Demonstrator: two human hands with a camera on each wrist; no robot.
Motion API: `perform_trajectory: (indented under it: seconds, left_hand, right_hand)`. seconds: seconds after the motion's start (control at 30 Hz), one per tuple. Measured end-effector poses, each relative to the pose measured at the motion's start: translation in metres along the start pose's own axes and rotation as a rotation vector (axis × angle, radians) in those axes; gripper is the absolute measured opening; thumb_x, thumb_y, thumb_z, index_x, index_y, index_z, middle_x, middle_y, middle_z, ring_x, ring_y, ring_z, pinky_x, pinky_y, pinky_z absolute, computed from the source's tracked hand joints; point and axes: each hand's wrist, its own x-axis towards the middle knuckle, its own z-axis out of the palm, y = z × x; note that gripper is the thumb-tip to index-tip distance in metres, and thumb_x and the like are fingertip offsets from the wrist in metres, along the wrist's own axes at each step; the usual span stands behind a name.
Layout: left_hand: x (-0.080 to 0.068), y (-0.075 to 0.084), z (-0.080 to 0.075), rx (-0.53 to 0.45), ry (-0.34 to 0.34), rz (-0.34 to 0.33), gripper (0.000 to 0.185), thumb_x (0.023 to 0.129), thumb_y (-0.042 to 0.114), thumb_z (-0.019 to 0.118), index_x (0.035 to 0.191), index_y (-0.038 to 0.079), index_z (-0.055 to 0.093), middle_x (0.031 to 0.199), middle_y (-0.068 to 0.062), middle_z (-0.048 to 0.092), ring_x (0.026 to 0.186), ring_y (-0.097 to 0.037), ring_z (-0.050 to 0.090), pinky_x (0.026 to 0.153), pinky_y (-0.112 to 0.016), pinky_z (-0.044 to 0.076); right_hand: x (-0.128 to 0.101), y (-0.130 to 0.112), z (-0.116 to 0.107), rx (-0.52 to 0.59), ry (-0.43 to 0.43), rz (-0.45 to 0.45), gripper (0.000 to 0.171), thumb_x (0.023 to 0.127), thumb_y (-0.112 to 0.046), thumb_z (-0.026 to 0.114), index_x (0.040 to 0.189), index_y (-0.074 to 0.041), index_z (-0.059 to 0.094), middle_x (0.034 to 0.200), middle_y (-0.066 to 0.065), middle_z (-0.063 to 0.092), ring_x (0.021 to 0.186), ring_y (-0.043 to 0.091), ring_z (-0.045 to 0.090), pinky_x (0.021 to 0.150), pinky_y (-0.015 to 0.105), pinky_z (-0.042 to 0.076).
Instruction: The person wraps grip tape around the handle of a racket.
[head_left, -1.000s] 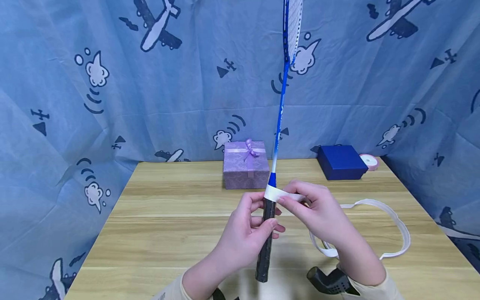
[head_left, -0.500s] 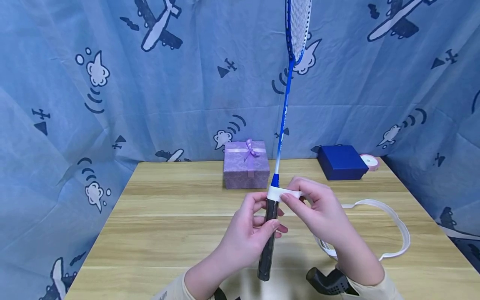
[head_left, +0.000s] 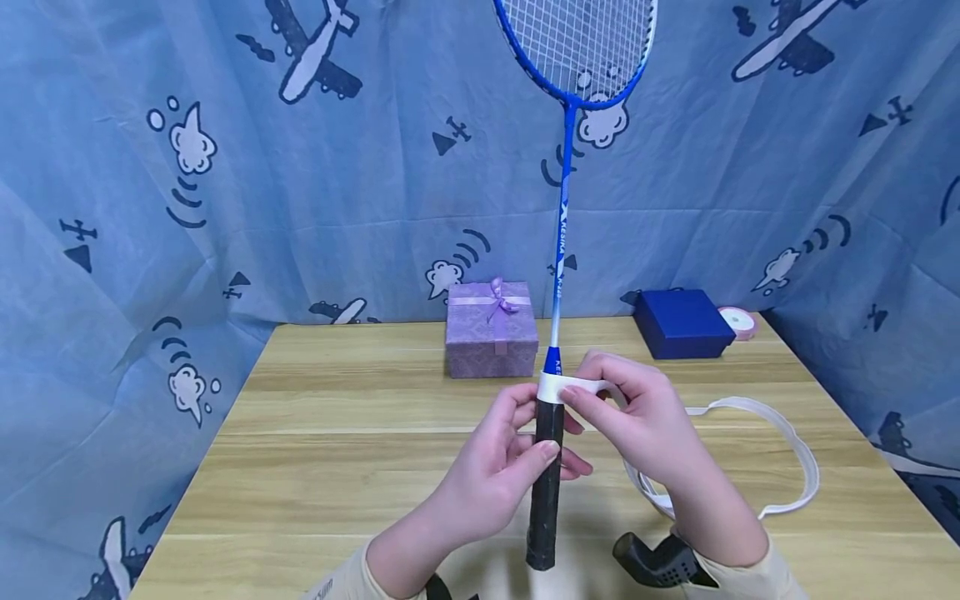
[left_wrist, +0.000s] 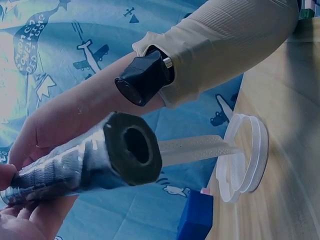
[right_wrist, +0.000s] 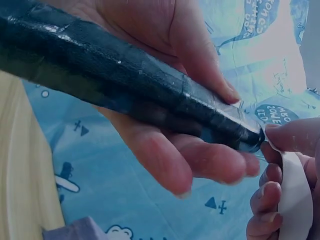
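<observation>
Left hand [head_left: 498, 467]: fingers and thumb curled round the black handle [head_left: 546, 483] of a blue badminton racket [head_left: 564, 217], which stands nearly upright above the table [head_left: 337, 450]. Right hand [head_left: 637, 417]: thumb and forefinger pinching a white grip tape [head_left: 570, 386] against the top of the handle, just below the blue cone of the shaft.

Head view: strung racket head [head_left: 581, 42] at the upper edge, facing the camera; white tape wound once round the handle top, its loose length trailing behind the right hand and lying in a loop [head_left: 795, 450] on the table at the right. Handle sits between the two hands, left hand lower, right hand at the upper end, the two hands close together.

Left wrist view: hollow butt end of the handle [left_wrist: 132, 150] seen end-on, a detail hidden from the head camera; tape [left_wrist: 195, 147] running from behind the handle to the coil [left_wrist: 245, 160] on the table; cream sleeve [left_wrist: 225, 45] and a black wrist camera [left_wrist: 145, 75] on the other arm.

Right wrist view: left-hand fingers [right_wrist: 200, 155] under the handle [right_wrist: 125, 80], thumb on top; tape edge [right_wrist: 292, 195] against the right-hand fingertips.

Also on the table, far side: purple gift box with bow [head_left: 491, 329], dark blue box [head_left: 682, 323], pink ribbon roll [head_left: 738, 321]. Blue aeroplane-print cloth [head_left: 225, 167] behind
</observation>
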Motion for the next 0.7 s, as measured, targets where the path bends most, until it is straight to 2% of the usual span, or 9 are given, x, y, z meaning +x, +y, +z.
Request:
perform_trajectory:
  seconds: [0.17,0.33,0.5,0.7]
  left_hand:
    - [-0.0005,-0.0034,-0.0028,0.004,-0.081,0.113,0.046,0.106,-0.007,0.038,0.149,0.004,0.028,0.126,-0.038,0.048,0.094,-0.056,0.068,0.095,-0.047,0.061]
    - [0.0006,-0.0053,-0.0056,0.016,-0.151,0.187,0.046,0.106,-0.006,0.035,0.151,-0.001,0.024,0.121,-0.041,0.048,0.083,-0.056,0.065,0.085,-0.047,0.063]
    - [0.0017,-0.0058,-0.0072,-0.014,-0.203,0.191,0.048,0.106,-0.005,0.032,0.153,-0.001,0.022,0.119,-0.041,0.046,0.075,-0.05,0.063,0.076,-0.051,0.064]
    - [-0.0005,-0.006,-0.0067,-0.053,-0.224,0.141,0.047,0.107,-0.005,0.031,0.152,0.0,0.02,0.121,-0.042,0.043,0.077,-0.055,0.06,0.082,-0.05,0.064]
  right_hand:
    - [-0.0011,0.0002,0.0,0.077,0.002,-0.006,0.025,0.091,0.015,0.067,0.083,-0.009,0.064,0.079,0.001,0.057,0.074,0.015,0.052,0.06,0.029,0.043]
    - [-0.0021,-0.0009,-0.0002,0.086,0.011,-0.008,0.025,0.09,0.016,0.067,0.084,-0.008,0.065,0.079,0.001,0.057,0.074,0.015,0.052,0.059,0.028,0.042]
    - [-0.0031,-0.0019,-0.0005,0.096,0.018,-0.031,0.027,0.088,0.019,0.067,0.084,-0.008,0.064,0.08,0.0,0.058,0.077,0.015,0.053,0.063,0.027,0.043]
    - [-0.0037,-0.0036,-0.0025,0.11,0.028,-0.128,0.029,0.085,0.023,0.067,0.086,-0.006,0.065,0.081,0.002,0.058,0.079,0.014,0.054,0.064,0.025,0.044]
